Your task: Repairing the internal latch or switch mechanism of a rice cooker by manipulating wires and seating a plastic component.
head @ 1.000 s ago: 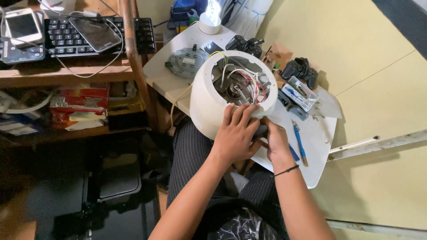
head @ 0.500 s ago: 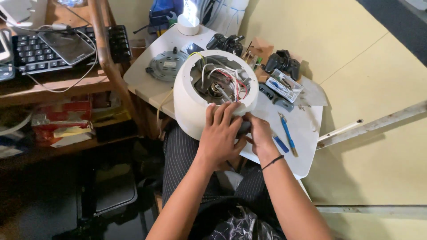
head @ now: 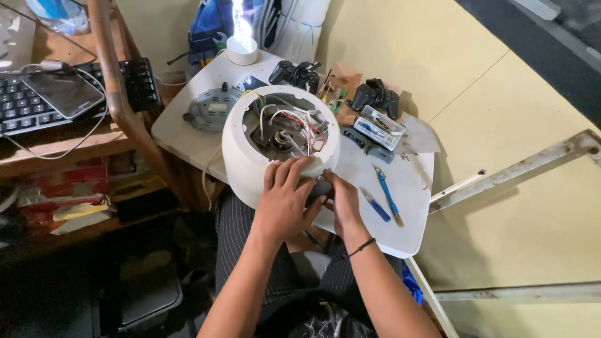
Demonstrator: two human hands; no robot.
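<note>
On the counter (head: 400,231), both hands grip the white appliance shell (head: 250,169) at six o'clock, left hand (head: 285,200) spread, right hand (head: 341,203) pinching its rim; bulky, rigid, probably heavy, exposed wires (head: 300,122) fragile.

Looks like a makeshift home repair corner rather than a proper workshop. Small white table (head: 400,206) mid-frame, strewn with blue-handled screwdrivers (head: 387,195), two black game controllers (head: 375,95), a clear parts box (head: 379,127) and an opened white appliance (head: 278,134) with wiring exposed. Upper left: wooden desk (head: 56,147) with keyboard (head: 25,109) and tablet (head: 62,91). Yellow floor mats (head: 519,213) at right.
</note>
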